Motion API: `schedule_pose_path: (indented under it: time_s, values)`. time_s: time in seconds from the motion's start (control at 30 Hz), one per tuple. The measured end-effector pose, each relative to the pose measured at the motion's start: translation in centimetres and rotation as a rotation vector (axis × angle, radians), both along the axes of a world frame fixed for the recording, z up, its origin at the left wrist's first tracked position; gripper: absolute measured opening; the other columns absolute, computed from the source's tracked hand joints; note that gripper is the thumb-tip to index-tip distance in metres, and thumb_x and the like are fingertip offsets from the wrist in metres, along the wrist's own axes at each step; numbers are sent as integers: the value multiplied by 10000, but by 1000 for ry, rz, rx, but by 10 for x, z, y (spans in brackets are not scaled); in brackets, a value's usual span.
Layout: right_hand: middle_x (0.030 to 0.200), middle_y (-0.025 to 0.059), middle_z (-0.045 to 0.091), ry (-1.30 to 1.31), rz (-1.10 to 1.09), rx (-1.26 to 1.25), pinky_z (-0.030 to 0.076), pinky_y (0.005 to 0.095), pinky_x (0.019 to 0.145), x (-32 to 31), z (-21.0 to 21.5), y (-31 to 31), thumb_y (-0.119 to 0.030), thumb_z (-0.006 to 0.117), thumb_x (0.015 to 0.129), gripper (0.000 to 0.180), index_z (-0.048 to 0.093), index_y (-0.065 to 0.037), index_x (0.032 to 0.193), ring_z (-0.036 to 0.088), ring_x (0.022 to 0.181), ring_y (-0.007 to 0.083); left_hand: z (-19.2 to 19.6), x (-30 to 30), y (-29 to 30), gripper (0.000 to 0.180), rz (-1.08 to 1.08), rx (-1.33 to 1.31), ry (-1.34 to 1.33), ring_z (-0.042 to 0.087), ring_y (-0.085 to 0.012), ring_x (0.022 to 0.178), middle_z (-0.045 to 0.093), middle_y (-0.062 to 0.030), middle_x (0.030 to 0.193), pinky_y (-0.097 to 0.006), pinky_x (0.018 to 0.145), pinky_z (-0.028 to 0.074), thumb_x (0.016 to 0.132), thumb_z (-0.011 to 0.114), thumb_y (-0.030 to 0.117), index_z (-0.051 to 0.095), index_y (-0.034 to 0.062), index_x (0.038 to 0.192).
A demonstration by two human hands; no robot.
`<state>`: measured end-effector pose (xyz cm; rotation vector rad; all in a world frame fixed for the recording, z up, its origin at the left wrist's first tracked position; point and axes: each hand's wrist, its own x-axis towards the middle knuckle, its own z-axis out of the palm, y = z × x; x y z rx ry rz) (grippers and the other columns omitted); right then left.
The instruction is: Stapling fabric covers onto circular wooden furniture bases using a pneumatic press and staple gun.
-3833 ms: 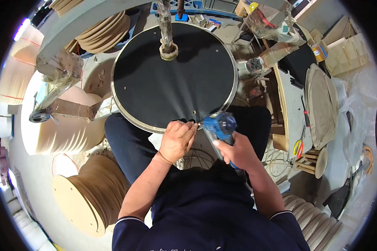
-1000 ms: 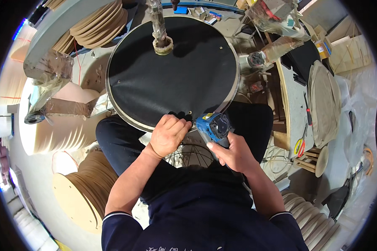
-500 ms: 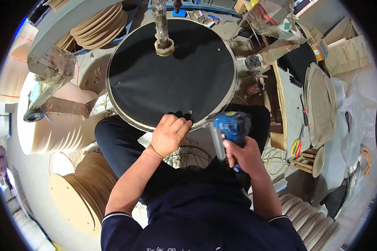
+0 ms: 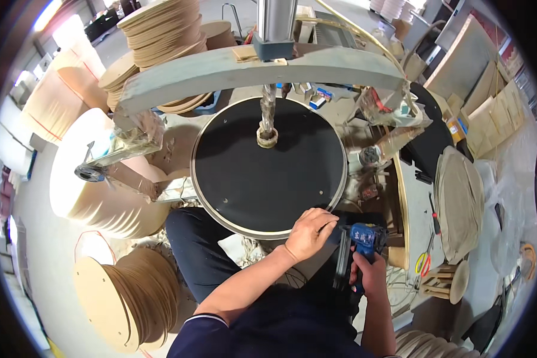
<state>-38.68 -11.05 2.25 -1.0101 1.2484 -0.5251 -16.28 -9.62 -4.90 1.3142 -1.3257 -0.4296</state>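
Centrally, I see a flat, matte black disc (image 4: 268,185), pale-rimmed, under a film-wrapped post (image 4: 268,110).
My left hand (image 4: 310,231) covers its near-right edge, finger grip unclear; my right hand (image 4: 372,272) clamps its fingers round a blue tool (image 4: 367,235); leftward, round tan boards (image 4: 161,39) stack.

Has the round panel (image 4: 268,185) beneath the post (image 4: 268,107), a disc stack (image 4: 164,30) behind left, a disc pile (image 4: 131,298) nearer left; keeps scissors (image 4: 423,262) on the table (image 4: 420,203) at right.
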Motion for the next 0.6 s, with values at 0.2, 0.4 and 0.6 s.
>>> schedule_pose_path:
  time_s: [0.2, 0.4, 0.6]
  values:
    - [670, 34, 613, -18, 15, -34, 478, 308, 464, -10, -4, 0, -169, 700, 1013, 216, 691, -25, 1173, 575, 479, 143, 18, 76, 33, 163, 165, -53, -288, 702, -312, 1022, 766, -96, 1050, -427, 953, 539, 909, 748, 59, 771, 68, 1070]
    - [688, 36, 623, -29, 72, -7, 477, 298, 484, 1, -2, 2, -146, 704, 1011, 213, 697, -13, 1177, 578, 500, 141, 6, 171, 91, 320, 426, 42, -557, 664, -358, 1055, 722, -121, 1126, -461, 981, 516, 832, 694, -51, 754, 66, 1123]
    - [680, 34, 612, 13, 120, -28, 480, 301, 468, 17, 2, 8, -154, 699, 994, 257, 703, -12, 1208, 575, 480, 140, -4, 216, 127, 415, 574, 166, -671, 634, -368, 1176, 681, -144, 1273, -462, 1049, 500, 838, 641, -78, 724, 41, 1226]
